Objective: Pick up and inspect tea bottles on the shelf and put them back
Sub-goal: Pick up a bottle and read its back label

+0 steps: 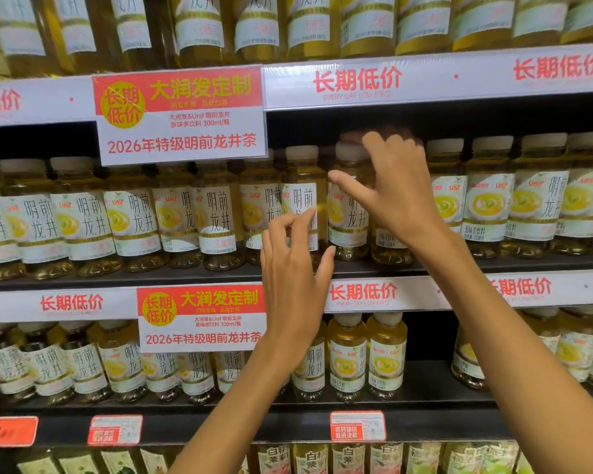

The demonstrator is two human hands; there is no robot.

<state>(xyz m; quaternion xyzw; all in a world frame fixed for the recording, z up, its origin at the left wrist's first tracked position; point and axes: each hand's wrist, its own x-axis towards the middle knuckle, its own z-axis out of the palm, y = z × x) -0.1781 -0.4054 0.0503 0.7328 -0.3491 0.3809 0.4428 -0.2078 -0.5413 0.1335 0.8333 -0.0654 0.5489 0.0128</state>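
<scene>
The right hand (396,186) reaches to the middle shelf (185,273), at about 1 o'clock from the centre of the view. Its fingers curl over the white cap and shoulder of one tea bottle (348,213), and the thumb stretches out toward 9 o'clock across the neck. I judge that it grips this bottle near the top, but the palm hides part of the contact, so the hold is not fully sure. The bottle stands upright in the front row, touching its neighbours on both sides.

The left hand (293,258) is lower, near the centre. Its fingers are loosely bent, and the fingertips (310,213) come to the label of the neighbour bottle (302,206), just at 9 o'clock of the first one. It seems to hold nothing; whether it touches the label I cannot tell.

The row is very tight. If the right hand pulls the bottle out only by the cap, the smooth cap can slip and the bottle may tilt. The neighbours lean on it, so they can fall forward over the shelf edge. The large price sign (182,114) hangs at 10 o'clock, well apart from both hands.
</scene>
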